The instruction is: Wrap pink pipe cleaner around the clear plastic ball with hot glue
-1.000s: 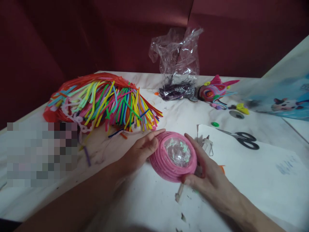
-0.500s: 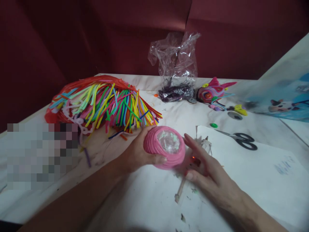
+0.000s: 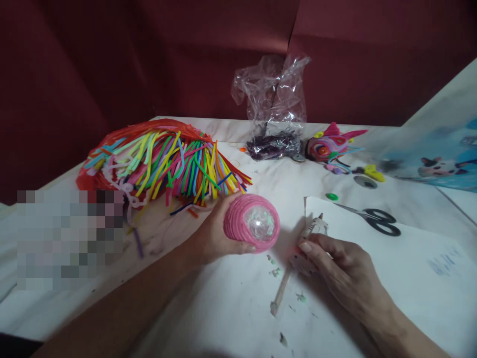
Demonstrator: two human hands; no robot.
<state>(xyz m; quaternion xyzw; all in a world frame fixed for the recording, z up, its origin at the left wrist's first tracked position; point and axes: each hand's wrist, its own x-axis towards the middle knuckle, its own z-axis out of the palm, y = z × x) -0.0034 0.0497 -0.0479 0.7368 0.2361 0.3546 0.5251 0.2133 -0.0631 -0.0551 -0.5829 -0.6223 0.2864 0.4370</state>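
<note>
My left hand (image 3: 219, 233) is wrapped round a pink ribbed roundish object (image 3: 234, 223), whose clear, shiny end faces up and toward me. To its right, my right hand (image 3: 335, 263) has its fingers pressed together at a pale glue gun (image 3: 307, 266) lying on the table. The fingers cover part of the glue gun, and whether they grip it is hard to make out. A pale stick (image 3: 280, 294) extends from it toward the front.
Colourful pipe cleaners (image 3: 179, 164) lie in a red bag at the left. Behind stand a clear plastic bag (image 3: 276, 94) and a decorated pink figure (image 3: 326, 149). Black-handled scissors (image 3: 380, 221) rest by white paper (image 3: 410, 278), near a green button (image 3: 331, 197).
My right hand has left the pink object's side and closed its fingers at the glue gun. The pink object has tilted slightly in my left hand.
</note>
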